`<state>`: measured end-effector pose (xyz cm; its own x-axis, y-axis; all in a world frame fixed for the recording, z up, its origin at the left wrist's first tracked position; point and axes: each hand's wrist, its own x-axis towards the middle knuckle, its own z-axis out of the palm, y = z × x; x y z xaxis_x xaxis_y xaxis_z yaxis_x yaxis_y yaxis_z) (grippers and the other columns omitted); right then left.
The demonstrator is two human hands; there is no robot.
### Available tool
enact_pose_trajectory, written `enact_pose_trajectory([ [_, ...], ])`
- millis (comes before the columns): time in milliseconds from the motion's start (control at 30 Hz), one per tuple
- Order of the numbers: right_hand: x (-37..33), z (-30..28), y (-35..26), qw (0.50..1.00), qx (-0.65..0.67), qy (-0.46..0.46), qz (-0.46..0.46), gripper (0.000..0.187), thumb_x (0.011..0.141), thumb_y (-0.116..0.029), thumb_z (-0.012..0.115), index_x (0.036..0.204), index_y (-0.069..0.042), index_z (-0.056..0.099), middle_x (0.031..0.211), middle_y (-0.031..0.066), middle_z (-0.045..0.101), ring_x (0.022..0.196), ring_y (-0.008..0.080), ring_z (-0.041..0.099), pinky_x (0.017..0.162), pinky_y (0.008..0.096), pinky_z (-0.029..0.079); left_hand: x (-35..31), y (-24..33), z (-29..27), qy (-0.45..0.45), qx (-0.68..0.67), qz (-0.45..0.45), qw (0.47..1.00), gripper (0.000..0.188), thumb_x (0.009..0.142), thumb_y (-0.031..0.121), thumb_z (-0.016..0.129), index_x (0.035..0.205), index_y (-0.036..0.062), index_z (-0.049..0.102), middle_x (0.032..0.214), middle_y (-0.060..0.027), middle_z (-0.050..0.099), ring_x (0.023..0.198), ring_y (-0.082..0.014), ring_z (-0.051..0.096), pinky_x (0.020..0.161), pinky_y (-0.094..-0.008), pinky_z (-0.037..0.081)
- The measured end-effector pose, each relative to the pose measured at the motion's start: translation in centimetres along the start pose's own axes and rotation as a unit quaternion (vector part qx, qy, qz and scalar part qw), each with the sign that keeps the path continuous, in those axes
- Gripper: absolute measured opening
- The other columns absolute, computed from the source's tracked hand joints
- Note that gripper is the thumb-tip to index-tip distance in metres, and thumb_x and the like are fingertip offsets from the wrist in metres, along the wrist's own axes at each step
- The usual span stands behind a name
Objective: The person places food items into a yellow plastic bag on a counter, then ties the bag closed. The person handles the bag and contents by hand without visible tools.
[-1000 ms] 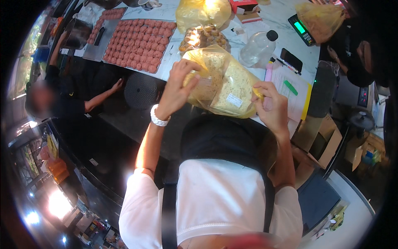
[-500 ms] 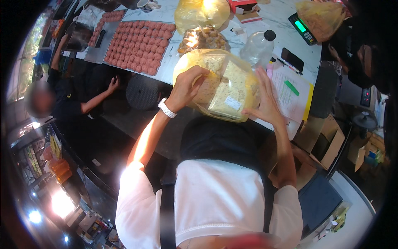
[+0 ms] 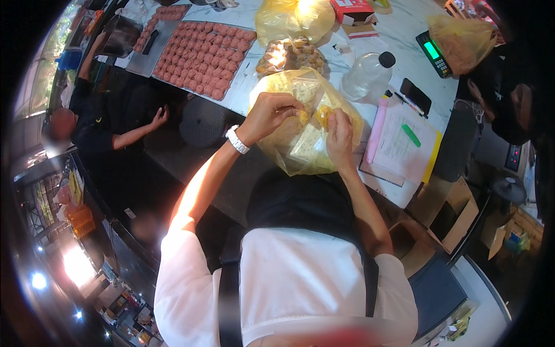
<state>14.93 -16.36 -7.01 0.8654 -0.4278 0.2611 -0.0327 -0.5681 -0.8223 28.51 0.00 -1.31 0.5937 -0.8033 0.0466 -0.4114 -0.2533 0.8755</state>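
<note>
A yellow translucent plastic bag (image 3: 272, 151) sits at the table's near edge, right in front of me. Clear packs of pale, speckled food (image 3: 306, 144) show through it. My left hand (image 3: 272, 117), with a white watch at the wrist, pinches a bunched part of the bag's plastic. Close beside it, my right hand (image 3: 341, 134) grips another gathered part of the same bag. Just beyond stands a clear bag of brown and yellow pieces (image 3: 293, 56), and behind that a fuller yellow bag (image 3: 292, 20).
Trays of pink meatballs (image 3: 202, 59) lie at the left. On the right are a clear bottle (image 3: 365, 76), a phone (image 3: 416, 96), papers (image 3: 399, 144) and a scale (image 3: 433, 53) beside another yellow bag (image 3: 462, 43). Co-workers stand at both sides. Cardboard boxes (image 3: 454, 211) stand below right.
My right hand has left the bag's right side and come in near my left, taking hold of the plastic. The bag's upper part is now gathered between both hands.
</note>
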Motion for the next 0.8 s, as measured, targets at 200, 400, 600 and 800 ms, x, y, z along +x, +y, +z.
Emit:
enact_pose_trajectory([
  [200, 1.3, 2.0, -1.2, 0.998, -0.057, -0.007, -0.006, 0.007, 0.091, -0.008, 0.055, 0.092, -0.001, 0.054, 0.078, 0.0164, 0.058, 0.081, 0.0355, 0.055, 0.078, 0.0439, 0.038, 1.3, -0.3, 0.8, -0.021, -0.029, 0.066, 0.997, 0.013, 0.078, -0.004, 0.068, 0.090, 0.0008, 0.070, 0.114, -0.0098, 0.066, 0.089, -0.0202, 0.067, 0.077, -0.0301, 0.054],
  [400, 1.4, 2.2, -2.2, 0.995, -0.098, -0.010, -0.034, 0.011, 0.082, -0.005, 0.062, 0.092, -0.005, 0.056, 0.075, 0.0109, 0.059, 0.081, 0.0288, 0.058, 0.083, 0.0409, 0.036, 1.0, -0.3, 1.1, -0.051, -0.083, 0.028, 0.995, 0.012, 0.078, -0.004, 0.068, 0.089, 0.0020, 0.071, 0.119, -0.0083, 0.062, 0.102, -0.0210, 0.063, 0.088, -0.0326, 0.052],
  [600, 0.8, 2.2, -2.6, 0.994, -0.102, -0.021, -0.040, 0.020, 0.078, -0.005, 0.064, 0.097, -0.006, 0.059, 0.082, 0.0098, 0.059, 0.086, 0.0278, 0.056, 0.083, 0.0403, 0.036, 0.5, 0.8, 1.2, -0.034, 0.025, 0.069, 0.997, 0.023, 0.071, -0.006, 0.070, 0.087, 0.0103, 0.075, 0.105, -0.0077, 0.062, 0.094, -0.0235, 0.063, 0.083, -0.0341, 0.051],
  [800, 0.6, 2.6, -2.3, 0.994, -0.076, 0.050, -0.065, 0.024, 0.073, -0.001, 0.068, 0.096, -0.006, 0.063, 0.087, 0.0074, 0.057, 0.085, 0.0282, 0.054, 0.082, 0.0391, 0.037, 1.0, 0.1, 0.7, -0.097, 0.005, 0.004, 0.995, 0.018, 0.075, -0.002, 0.073, 0.089, 0.0084, 0.074, 0.095, -0.0053, 0.063, 0.088, -0.0204, 0.063, 0.080, -0.0311, 0.052],
])
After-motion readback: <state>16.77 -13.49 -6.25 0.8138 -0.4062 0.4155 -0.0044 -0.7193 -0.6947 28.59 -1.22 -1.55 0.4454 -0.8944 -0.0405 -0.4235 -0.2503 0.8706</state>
